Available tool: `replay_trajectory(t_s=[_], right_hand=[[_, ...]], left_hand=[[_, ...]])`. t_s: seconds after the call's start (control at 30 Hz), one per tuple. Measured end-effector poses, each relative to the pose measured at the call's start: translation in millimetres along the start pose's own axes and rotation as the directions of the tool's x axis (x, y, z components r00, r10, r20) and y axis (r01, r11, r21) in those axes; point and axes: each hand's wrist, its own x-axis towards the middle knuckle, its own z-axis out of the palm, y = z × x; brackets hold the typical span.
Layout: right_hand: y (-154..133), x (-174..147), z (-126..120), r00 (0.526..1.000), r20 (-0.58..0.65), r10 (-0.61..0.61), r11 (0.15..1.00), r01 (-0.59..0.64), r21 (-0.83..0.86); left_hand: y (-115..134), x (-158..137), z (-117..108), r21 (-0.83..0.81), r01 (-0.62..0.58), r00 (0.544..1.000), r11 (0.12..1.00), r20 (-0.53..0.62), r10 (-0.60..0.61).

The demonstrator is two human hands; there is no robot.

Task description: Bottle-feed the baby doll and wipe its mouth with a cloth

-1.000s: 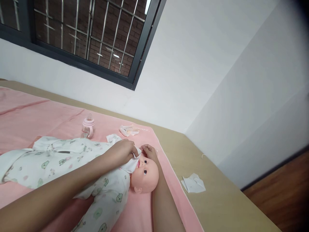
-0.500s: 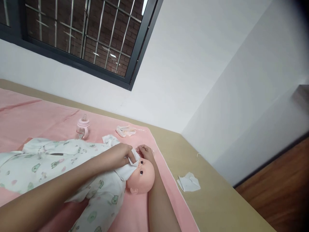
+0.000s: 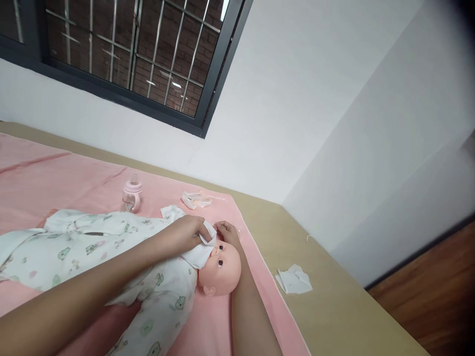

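Lower centre, left hand [image 3: 191, 232] pinching white cloth [image 3: 197, 257] at the doll [image 3: 224, 274]'s face; right hand [image 3: 228, 232] curled nearby, can't tell if it's gripping!

Doll [image 3: 221, 269] on blanket [image 3: 81, 188], bottle [image 3: 132, 194] behind it, wrapper [image 3: 196, 200] right of bottle, tissue [image 3: 295, 280] (off the blanket) rightmost
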Motion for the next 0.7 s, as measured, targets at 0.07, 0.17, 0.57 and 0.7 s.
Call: replay_trajectory(t_s=[0.07,0.17,0.57,0.7], right_hand=[[-2,0,0,1.0,0.001,-0.003,1.0,0.003,-0.015],[-3,-1,0,1.0,0.007,-0.006,1.0,0.006,-0.018],[-4,-5,1,1.0,-0.011,-0.025,0.999,0.025,-0.041],[-4,-3,1,1.0,-0.009,-0.004,1.0,0.003,-0.023]], left_hand=[[-1,1,1,0.036,-0.026,1.0,0.999,-0.01,0.026],[-4,3,1,0.093,-0.051,0.998,0.994,-0.038,0.055],[0,1,-13,0.056,-0.03,1.0,0.998,0.003,0.03],[-1,-1,-14,0.028,-0.039,0.997,0.999,0.061,0.037]])
